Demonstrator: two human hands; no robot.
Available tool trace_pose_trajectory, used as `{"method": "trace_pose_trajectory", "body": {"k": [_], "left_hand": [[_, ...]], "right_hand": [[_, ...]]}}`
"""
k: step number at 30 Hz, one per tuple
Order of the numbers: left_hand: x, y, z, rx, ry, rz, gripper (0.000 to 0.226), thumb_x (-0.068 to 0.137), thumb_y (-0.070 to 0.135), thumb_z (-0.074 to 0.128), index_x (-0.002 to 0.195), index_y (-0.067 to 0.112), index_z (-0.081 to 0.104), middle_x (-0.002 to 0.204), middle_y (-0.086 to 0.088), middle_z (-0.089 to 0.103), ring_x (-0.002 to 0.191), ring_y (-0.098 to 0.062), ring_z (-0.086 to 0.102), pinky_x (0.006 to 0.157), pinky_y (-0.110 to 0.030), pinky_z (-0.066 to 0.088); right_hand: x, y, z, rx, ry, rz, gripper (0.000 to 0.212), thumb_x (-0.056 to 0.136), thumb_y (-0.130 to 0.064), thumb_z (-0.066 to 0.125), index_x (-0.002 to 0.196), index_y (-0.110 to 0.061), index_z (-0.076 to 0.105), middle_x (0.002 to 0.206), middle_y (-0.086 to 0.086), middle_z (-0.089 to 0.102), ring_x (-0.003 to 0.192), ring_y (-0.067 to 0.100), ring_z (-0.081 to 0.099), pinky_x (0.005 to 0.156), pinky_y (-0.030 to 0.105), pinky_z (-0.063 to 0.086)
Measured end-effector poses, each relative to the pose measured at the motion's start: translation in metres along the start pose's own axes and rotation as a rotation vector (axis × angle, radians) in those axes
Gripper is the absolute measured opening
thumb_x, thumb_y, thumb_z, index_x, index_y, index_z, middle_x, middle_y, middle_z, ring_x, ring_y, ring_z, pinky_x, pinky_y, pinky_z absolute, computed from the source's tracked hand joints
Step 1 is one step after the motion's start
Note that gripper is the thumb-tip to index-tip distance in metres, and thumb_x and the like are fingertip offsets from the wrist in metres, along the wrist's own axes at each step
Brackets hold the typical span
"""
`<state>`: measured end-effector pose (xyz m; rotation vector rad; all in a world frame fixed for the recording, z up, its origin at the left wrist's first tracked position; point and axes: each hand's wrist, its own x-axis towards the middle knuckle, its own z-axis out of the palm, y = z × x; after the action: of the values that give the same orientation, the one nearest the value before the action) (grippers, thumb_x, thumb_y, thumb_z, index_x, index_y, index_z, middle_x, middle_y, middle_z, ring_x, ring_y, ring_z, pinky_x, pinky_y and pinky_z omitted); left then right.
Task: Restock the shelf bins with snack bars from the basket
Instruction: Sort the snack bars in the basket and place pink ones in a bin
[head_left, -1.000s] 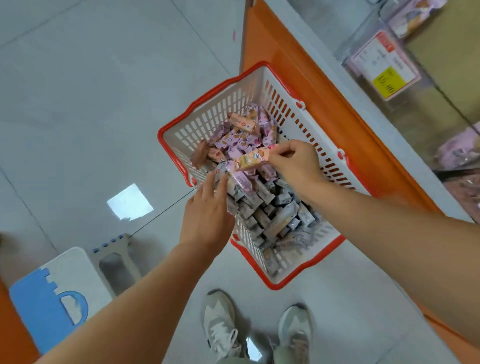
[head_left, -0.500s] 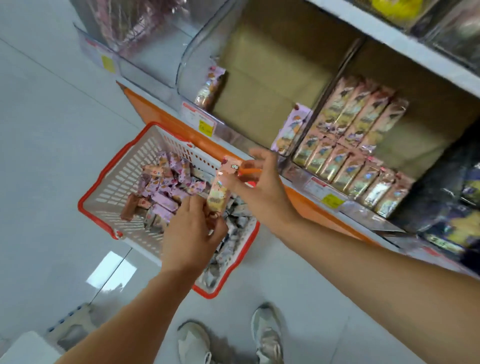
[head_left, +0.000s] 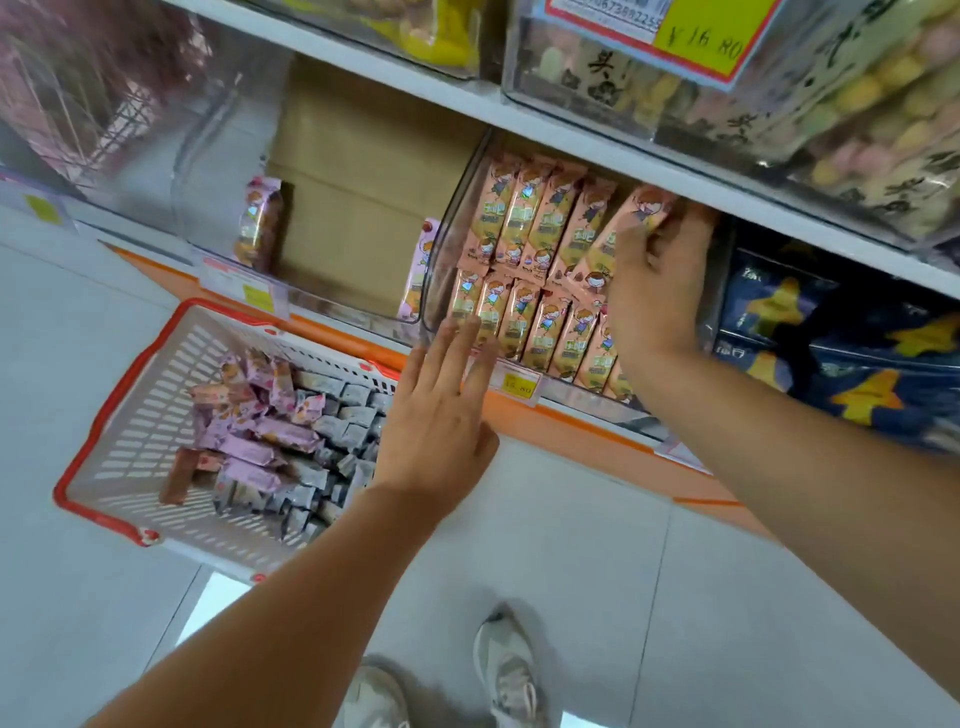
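Head view, bin (head_left: 451, 228) of peach bars (head_left: 524, 223), basket (head_left: 148, 410) part-filled

The right hand (head_left: 657, 291) covered the lower half of the tilted snack bar (head_left: 641, 208). The left hand (head_left: 441, 415) hid the basket's (head_left: 78, 467) right end. Pink goods (head_left: 104, 88) at far left were blurred. The frame edges cut the price tag (head_left: 691, 31) and the 2 shoes (head_left: 511, 670).
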<state>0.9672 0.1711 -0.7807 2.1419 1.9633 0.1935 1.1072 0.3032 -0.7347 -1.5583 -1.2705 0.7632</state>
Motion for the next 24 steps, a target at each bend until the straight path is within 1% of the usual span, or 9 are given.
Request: {"method": "trace_pose_trajectory", "body": {"k": [2,4,8,12,14,16,18,21,24], "left_hand": [[0.005,0.008,0.008,0.047,-0.092,-0.018,0.080,0.091,0.028,0.049,0.155,0.016,0.004,0.163,-0.009,0.002,0.150,-0.028,-0.004,0.122,-0.046,0.005],[0.007,0.012,0.010,0.049,-0.119,-0.049,0.078,0.092,0.027,0.045,0.155,0.017,-0.001,0.163,-0.007,0.001,0.149,-0.027,-0.008,0.122,-0.045,0.001],[0.006,0.011,0.008,0.044,-0.094,-0.066,0.076,0.091,0.023,0.045,0.155,0.019,0.005,0.161,-0.006,0.012,0.150,-0.026,-0.003,0.121,-0.046,0.006],[0.005,0.012,0.006,0.064,-0.129,-0.069,0.076,0.093,0.024,0.041,0.154,0.020,-0.004,0.161,-0.003,0.004,0.149,-0.024,-0.009,0.121,-0.046,0.004],[0.005,0.013,0.005,0.057,-0.130,-0.082,0.075,0.094,0.024,0.040,0.154,0.020,-0.005,0.162,-0.002,0.001,0.149,-0.024,-0.011,0.121,-0.046,0.002],[0.006,0.013,0.004,0.063,-0.136,-0.086,0.075,0.095,0.025,0.039,0.154,0.020,-0.006,0.162,-0.002,0.000,0.149,-0.024,-0.012,0.121,-0.047,0.002],[0.006,0.013,0.004,0.086,-0.147,-0.078,0.075,0.096,0.027,0.038,0.154,0.020,-0.009,0.162,-0.003,-0.002,0.149,-0.024,-0.013,0.121,-0.047,0.002],[0.005,0.011,0.004,0.100,-0.155,-0.064,0.075,0.097,0.028,0.037,0.153,0.020,-0.012,0.162,-0.002,-0.004,0.149,-0.024,-0.014,0.121,-0.048,0.002],[0.005,0.010,0.005,0.084,-0.148,-0.059,0.076,0.096,0.027,0.038,0.154,0.021,-0.012,0.162,-0.002,-0.006,0.149,-0.023,-0.015,0.121,-0.048,0.000]], "right_hand": [[0.017,0.014,-0.001,-0.092,0.086,-0.024,0.056,0.091,-0.031,0.047,0.137,0.000,0.042,0.129,0.015,0.054,0.122,0.026,0.051,0.108,0.033,0.036],[0.028,0.026,0.002,-0.188,0.081,-0.021,0.054,0.090,-0.018,0.050,0.139,0.002,0.041,0.135,0.020,0.051,0.128,0.033,0.047,0.111,0.036,0.034],[0.047,0.052,0.009,-0.347,0.072,0.014,0.058,0.083,-0.012,0.054,0.140,-0.008,0.041,0.127,0.018,0.056,0.119,0.033,0.055,0.103,0.046,0.043],[0.052,0.060,0.009,-0.443,0.002,0.009,0.071,0.077,-0.001,0.066,0.141,-0.009,0.038,0.129,0.017,0.050,0.118,0.034,0.054,0.102,0.045,0.045],[0.047,0.060,0.008,-0.439,-0.013,-0.005,0.062,0.076,-0.002,0.069,0.132,-0.012,0.045,0.126,0.018,0.051,0.115,0.031,0.055,0.100,0.045,0.046],[0.041,0.067,0.009,-0.428,-0.023,-0.051,0.058,0.071,-0.009,0.070,0.118,-0.030,0.043,0.117,0.014,0.053,0.108,0.029,0.057,0.093,0.049,0.049],[0.033,0.075,0.010,-0.458,-0.051,-0.090,0.060,0.069,-0.014,0.075,0.111,-0.038,0.039,0.117,0.008,0.052,0.108,0.033,0.057,0.088,0.050,0.052],[0.017,0.068,0.012,-0.428,-0.132,-0.114,0.067,0.076,0.001,0.071,0.132,-0.026,0.044,0.130,0.009,0.048,0.108,0.029,0.058,0.087,0.047,0.054],[0.012,0.068,0.010,-0.400,-0.174,-0.138,0.069,0.080,0.006,0.067,0.141,-0.016,0.043,0.140,0.010,0.043,0.117,0.025,0.055,0.101,0.039,0.049]]}}
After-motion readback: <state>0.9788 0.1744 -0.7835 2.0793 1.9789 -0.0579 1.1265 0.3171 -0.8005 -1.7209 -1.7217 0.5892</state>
